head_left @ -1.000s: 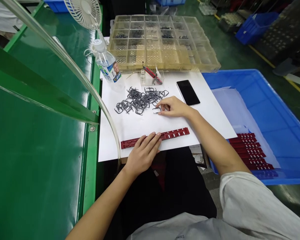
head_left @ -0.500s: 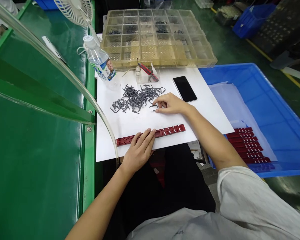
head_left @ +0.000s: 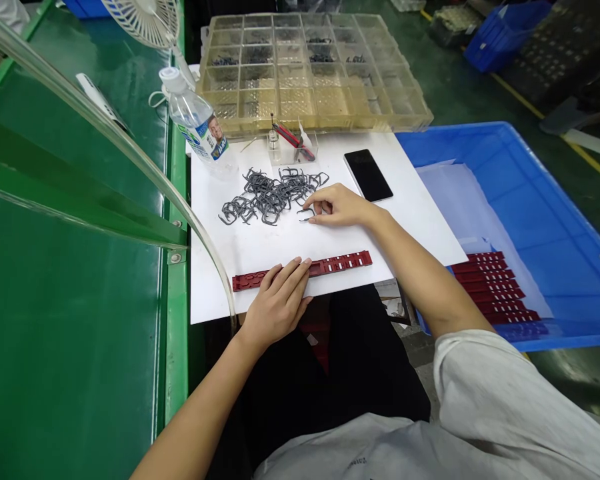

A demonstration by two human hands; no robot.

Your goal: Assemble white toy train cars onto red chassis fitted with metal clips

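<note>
**Head cam: L hand flat on red strip, R hand at wire clips**

From the head view we see the red strip lying w/ its long axis almost left-right across the lower edge of the white sheet, its right end slightly higher and pointing away from us a little. L hand presses on its left half, grip flat, fingers loosely together, pinching nothing. The wire clips, dark grey, lie in a tangled heap mid-sheet. One single clip sits just left of the heap's lower edge, right at the R hand's fingertips. R grip is curled low over it; we can't tell if it's pinched.

Beyond the heap: clear box w/ red-handled tool, black phone, water bottle on its side, and a clear compartment tray w/ small dark parts. The sheet sits on a green bench; a clear curved tube passes over it, fan beyond. To our right, a blue crate holds stacked red strips on pale liner. Green floor, yellow line.
</note>
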